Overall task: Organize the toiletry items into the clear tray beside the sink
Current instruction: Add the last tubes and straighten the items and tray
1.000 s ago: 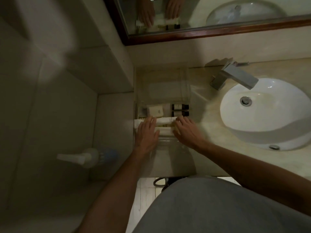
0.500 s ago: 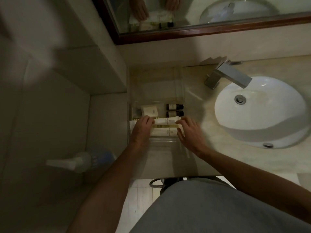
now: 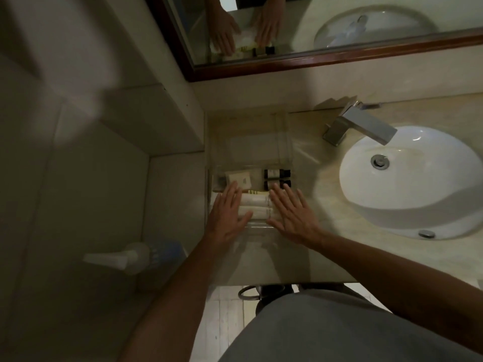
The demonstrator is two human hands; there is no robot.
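A clear tray (image 3: 248, 118) lies on the beige counter left of the sink. In its near half lie two white tubes (image 3: 254, 206) side by side, a small white soap box (image 3: 239, 177) and two dark little bottles (image 3: 277, 178). My left hand (image 3: 227, 218) lies flat, fingers spread, over the left ends of the tubes. Over their right ends rests my right hand (image 3: 290, 214), flat with fingers spread. Neither hand grips anything. The far half of the tray looks bare.
A white oval sink (image 3: 413, 176) with a square chrome tap (image 3: 366, 125) sits to the right. A wood-framed mirror (image 3: 313, 62) runs along the back wall. Left of the counter, down on a tiled ledge, lies a white and blue spray bottle (image 3: 138, 256).
Both hands have flattened and spread their fingers over the ends of the white tubes; before, the fingertips curled on them. The camera has shifted slightly.
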